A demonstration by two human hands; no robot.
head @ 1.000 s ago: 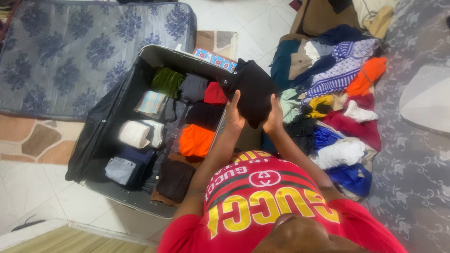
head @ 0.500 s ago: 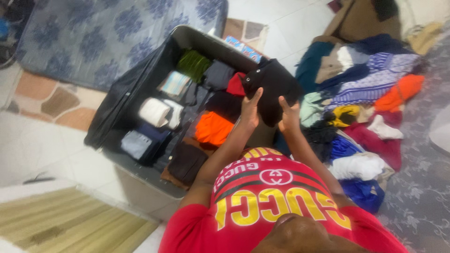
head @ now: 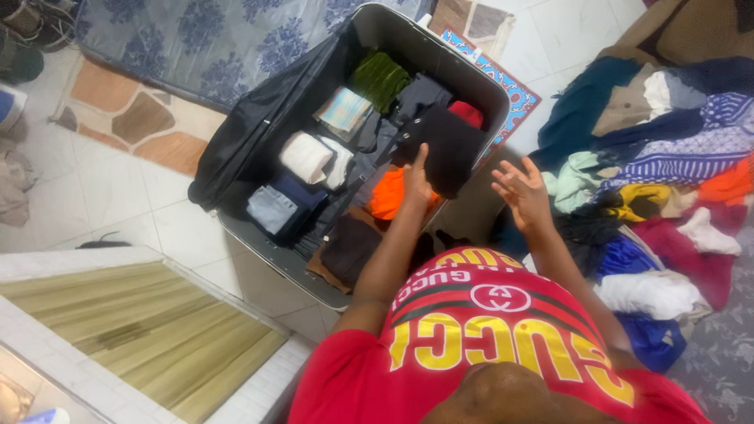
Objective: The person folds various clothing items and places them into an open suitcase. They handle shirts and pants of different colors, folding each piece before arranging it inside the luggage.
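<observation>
The person's left hand [head: 416, 179] lay on a folded black garment [head: 448, 149], fingers pressing its near edge, with the garment sitting inside the open suitcase [head: 377, 23] at its right side, beside a red item [head: 469, 114] and just above an orange folded piece [head: 390, 196]. The right hand [head: 522, 188] hung free above the floor, between the suitcase's right rim and the loose clothes pile [head: 652, 180], fingers spread and holding nothing.

The case lay on the tiled floor and held rows of folded things: a green roll [head: 379, 77] in the far corner, a pale striped piece [head: 343, 110], a white roll [head: 308, 155], grey-blue folds [head: 271, 208] near the left edge, and a dark brown piece [head: 349, 247] at the near edge.

By the look of it, the step in hand was seating the black garment in its slot. The next move would call for the left hand to flatten it and let go, so it lay level with its neighbours, while the empty right hand was free to reach into the pile at the right.
</observation>
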